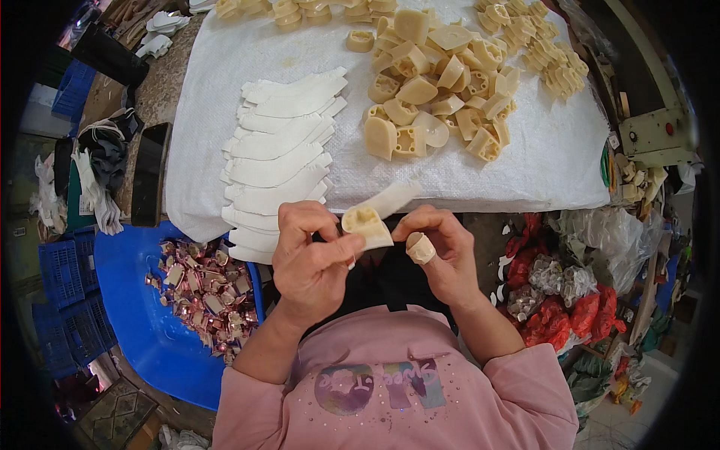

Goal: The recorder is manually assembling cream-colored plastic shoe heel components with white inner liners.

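In front of my chest, my left hand (311, 262) is closed on a small beige plastic shoe heel (363, 219), its hollow side turned up. A pale strip (390, 199) lies against the heel, and one loose end sticks out to the far right. My right hand (442, 251) is at the heel's right side, fingers curled in at the strip's near edge; their grip is partly hidden. A beige wrap covers my right thumb tip. Beyond my left hand, overlapping white curved strips (274, 169) lie in a column. Farther right is a heap of beige heels (442, 82).
A white woven sheet (525, 172) covers the table. Below its left side stands a blue tub (139, 315) of shiny pink pieces (210, 296). A dark phone-like slab (150, 176) lies at the left. Red and clear plastic bags (570, 315) are bunched at the right.
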